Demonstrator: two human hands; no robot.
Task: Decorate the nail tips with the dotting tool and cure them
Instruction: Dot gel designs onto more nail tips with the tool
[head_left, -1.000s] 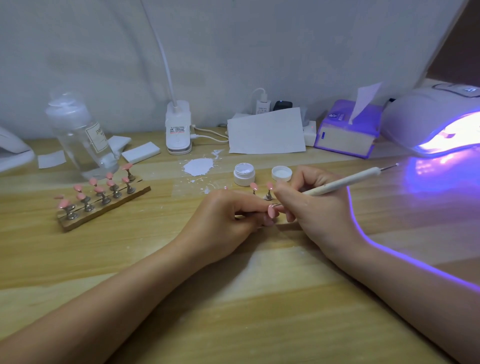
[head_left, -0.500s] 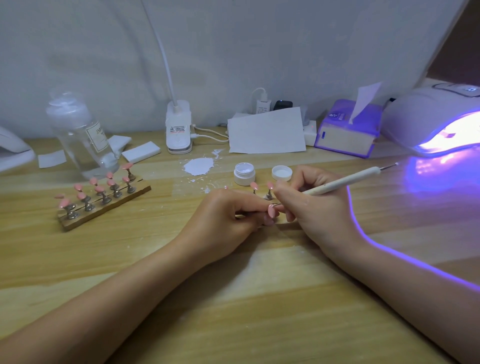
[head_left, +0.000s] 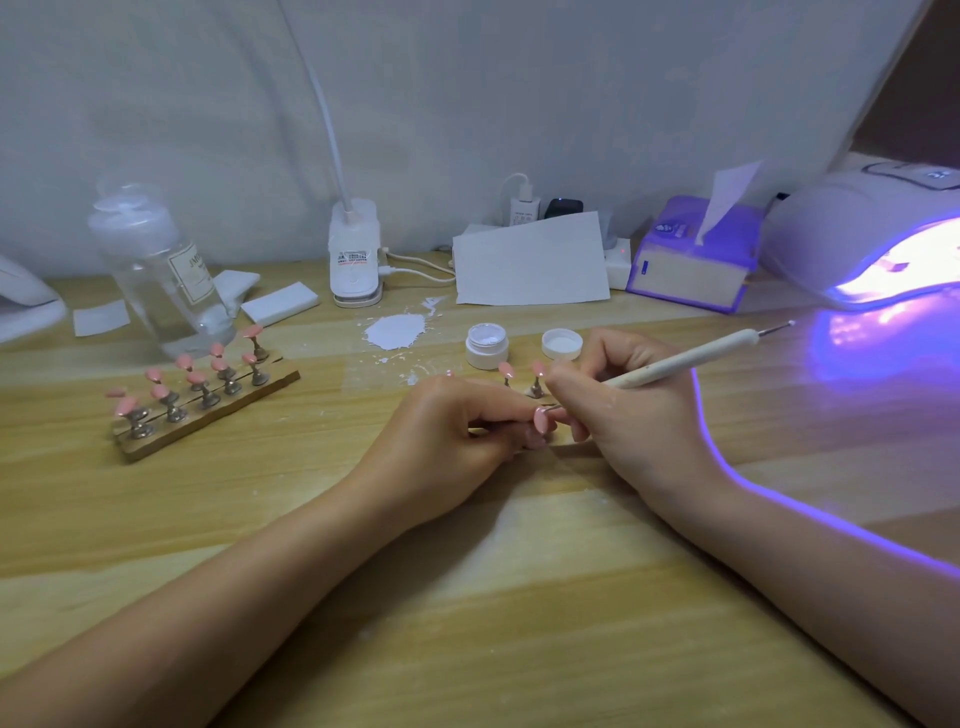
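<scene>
Near the middle of the wooden worktop (head_left: 467, 597) the two hands meet. The left hand (head_left: 447, 441) has its fingers curled in, pinching a pink nail tip (head_left: 540, 418) at the fingertips; what the tip is mounted on is hidden inside the hand. The right hand (head_left: 634, 415) grips the dotting tool (head_left: 685, 358) like a pen, fingers wrapped round the lower part of its white shaft, so that the shaft runs up and away toward the worktop's right edge and ends in a thin metal point clear of the hand. The tool's working end comes out just below the right fingertips and lies at the held nail tip; whether it actually touches cannot be told. Directly behind the hands two more pink tips on small metal stands (head_left: 522, 379) show, and behind those sit an open white jar (head_left: 487, 345) and its lid (head_left: 561, 344) side by side. Toward the left edge a wooden holder (head_left: 208, 415) carries two rows of pink tips on stands. At the far right corner the curing lamp (head_left: 862, 239) glows violet onto the wood. Along the back edge stand a clear bottle (head_left: 156, 270), a tissue box (head_left: 691, 260) and a sheet of white paper (head_left: 530, 262).
</scene>
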